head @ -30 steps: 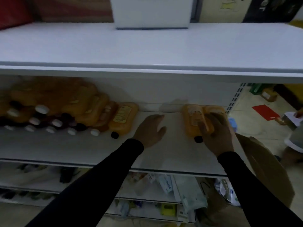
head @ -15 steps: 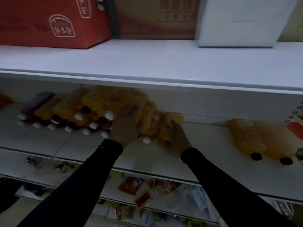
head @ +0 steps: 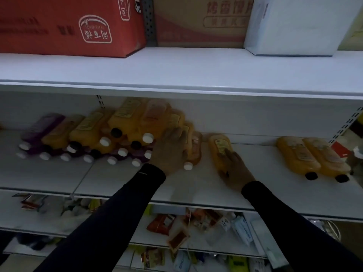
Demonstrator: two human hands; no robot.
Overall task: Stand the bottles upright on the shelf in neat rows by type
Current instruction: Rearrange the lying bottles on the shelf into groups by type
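Smooth matt white shelf [head: 255,193] holds translucent plastic bottles [head: 221,148]; above sits a matt cardboard box [head: 68,26].

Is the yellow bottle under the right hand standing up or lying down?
Lying down: the yellow bottle lies flat on the shelf.

Heap of orange/purple bottles [head: 117,134] lying on shelf [head: 275,195], left; single orange bottle [head: 220,148] flat mid; orange pair [head: 312,156] flat right, black caps frontward.
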